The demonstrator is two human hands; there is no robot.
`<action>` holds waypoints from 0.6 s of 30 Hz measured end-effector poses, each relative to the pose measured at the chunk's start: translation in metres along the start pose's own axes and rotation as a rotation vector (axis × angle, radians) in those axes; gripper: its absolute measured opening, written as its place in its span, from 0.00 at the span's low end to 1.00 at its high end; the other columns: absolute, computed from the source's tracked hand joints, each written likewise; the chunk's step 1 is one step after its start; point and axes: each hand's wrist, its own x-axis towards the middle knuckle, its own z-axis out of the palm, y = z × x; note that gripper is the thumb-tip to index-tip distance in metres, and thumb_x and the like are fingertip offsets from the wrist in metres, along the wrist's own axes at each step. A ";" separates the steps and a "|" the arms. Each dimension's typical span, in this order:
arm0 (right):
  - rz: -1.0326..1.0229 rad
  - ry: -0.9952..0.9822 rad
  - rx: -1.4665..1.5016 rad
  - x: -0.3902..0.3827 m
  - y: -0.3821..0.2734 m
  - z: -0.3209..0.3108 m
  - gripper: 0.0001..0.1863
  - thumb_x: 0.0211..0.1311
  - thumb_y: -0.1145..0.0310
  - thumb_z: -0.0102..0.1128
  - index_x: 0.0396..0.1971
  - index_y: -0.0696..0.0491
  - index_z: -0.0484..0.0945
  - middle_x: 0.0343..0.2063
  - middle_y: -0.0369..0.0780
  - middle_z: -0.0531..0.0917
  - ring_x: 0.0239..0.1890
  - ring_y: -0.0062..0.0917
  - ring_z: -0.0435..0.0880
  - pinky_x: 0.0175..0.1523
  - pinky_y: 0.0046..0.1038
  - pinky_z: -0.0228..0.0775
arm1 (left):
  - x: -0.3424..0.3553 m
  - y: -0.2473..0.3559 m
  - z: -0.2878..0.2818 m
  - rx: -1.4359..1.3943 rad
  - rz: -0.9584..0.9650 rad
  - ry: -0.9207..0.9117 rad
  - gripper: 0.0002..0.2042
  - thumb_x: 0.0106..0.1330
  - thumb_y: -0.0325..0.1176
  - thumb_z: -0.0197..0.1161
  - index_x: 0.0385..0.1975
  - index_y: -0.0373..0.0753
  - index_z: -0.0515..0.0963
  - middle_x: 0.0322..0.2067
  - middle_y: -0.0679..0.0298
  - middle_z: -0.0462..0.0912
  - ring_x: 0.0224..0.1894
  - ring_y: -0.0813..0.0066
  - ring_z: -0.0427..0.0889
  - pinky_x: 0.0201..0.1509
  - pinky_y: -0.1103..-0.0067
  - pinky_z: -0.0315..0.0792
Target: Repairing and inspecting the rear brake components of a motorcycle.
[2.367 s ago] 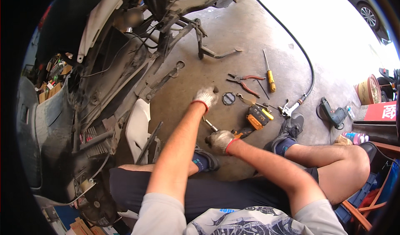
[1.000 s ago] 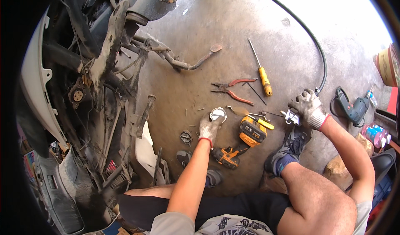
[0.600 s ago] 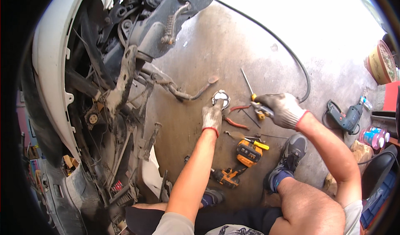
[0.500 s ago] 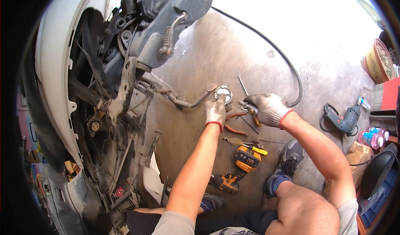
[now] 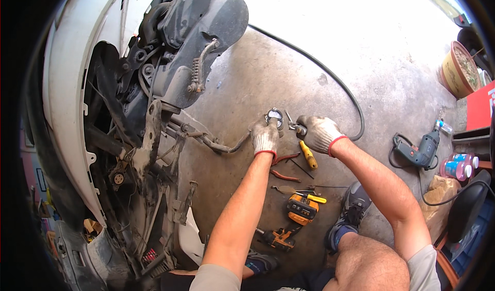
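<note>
In a knitted glove with a red cuff, my left hand [image 5: 265,136] grips a round metal part [image 5: 275,116] with a pale face and a dark rim. My right hand [image 5: 320,133], gloved the same way, is just to the right, its fingers closed round a small silvery cylindrical metal piece [image 5: 298,129]. A short gap separates the two parts. Below my right hand lies a yellow-handled screwdriver [image 5: 309,156]. Red-handled pliers [image 5: 284,176] rest on the floor below my left hand, partly covered by it.
A partly stripped scooter [image 5: 154,90] fills the left side, its kick lever [image 5: 197,74] sticking out. Near my feet lie a yellow screwdriver [image 5: 312,197], a battery [image 5: 302,210] and a cordless drill [image 5: 281,239]. A corded drill [image 5: 422,149], bottles [image 5: 459,167] and a black hose [image 5: 330,74] are rightward.
My right hand has come slightly left toward the round part, and the small metal piece shows more clearly. More of the yellow screwdriver below it is visible. The whole view has shifted a little.
</note>
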 end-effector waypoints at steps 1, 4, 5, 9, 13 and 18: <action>0.001 -0.001 0.001 -0.001 0.000 0.000 0.16 0.68 0.63 0.53 0.51 0.51 0.81 0.43 0.50 0.87 0.50 0.43 0.86 0.56 0.41 0.77 | -0.001 0.001 0.000 0.001 -0.002 -0.001 0.14 0.71 0.33 0.62 0.50 0.31 0.81 0.38 0.56 0.86 0.33 0.71 0.87 0.30 0.76 0.85; 0.022 -0.037 0.018 -0.007 0.000 0.000 0.17 0.68 0.63 0.53 0.52 0.51 0.81 0.44 0.50 0.87 0.50 0.43 0.86 0.56 0.41 0.77 | -0.001 0.000 0.001 0.079 -0.020 -0.023 0.14 0.71 0.31 0.61 0.51 0.31 0.80 0.39 0.56 0.86 0.34 0.70 0.87 0.31 0.76 0.85; 0.026 0.013 0.056 -0.009 0.001 0.001 0.17 0.68 0.62 0.54 0.52 0.50 0.81 0.43 0.50 0.87 0.50 0.43 0.86 0.56 0.41 0.77 | -0.003 -0.002 0.003 -0.048 -0.018 -0.027 0.14 0.70 0.31 0.61 0.52 0.32 0.80 0.39 0.57 0.86 0.33 0.71 0.87 0.31 0.77 0.84; -0.057 -0.087 0.056 -0.010 -0.006 -0.006 0.18 0.66 0.61 0.56 0.54 0.47 0.81 0.42 0.49 0.87 0.49 0.44 0.86 0.55 0.41 0.77 | 0.009 -0.020 -0.004 -0.041 0.151 -0.025 0.13 0.70 0.29 0.60 0.52 0.33 0.81 0.39 0.60 0.86 0.32 0.74 0.85 0.31 0.79 0.82; -0.071 -0.028 0.138 -0.014 -0.010 -0.009 0.19 0.65 0.61 0.56 0.54 0.47 0.81 0.42 0.49 0.87 0.49 0.44 0.86 0.55 0.42 0.77 | 0.002 -0.021 -0.005 -0.138 0.100 -0.072 0.13 0.70 0.28 0.59 0.51 0.33 0.81 0.38 0.62 0.85 0.31 0.77 0.84 0.33 0.79 0.82; -0.043 -0.051 0.128 -0.012 -0.014 -0.013 0.20 0.64 0.61 0.58 0.55 0.47 0.81 0.41 0.49 0.87 0.48 0.44 0.87 0.55 0.41 0.77 | -0.016 -0.007 -0.003 -0.182 0.054 -0.114 0.12 0.71 0.30 0.59 0.49 0.34 0.81 0.37 0.64 0.85 0.31 0.78 0.84 0.33 0.81 0.81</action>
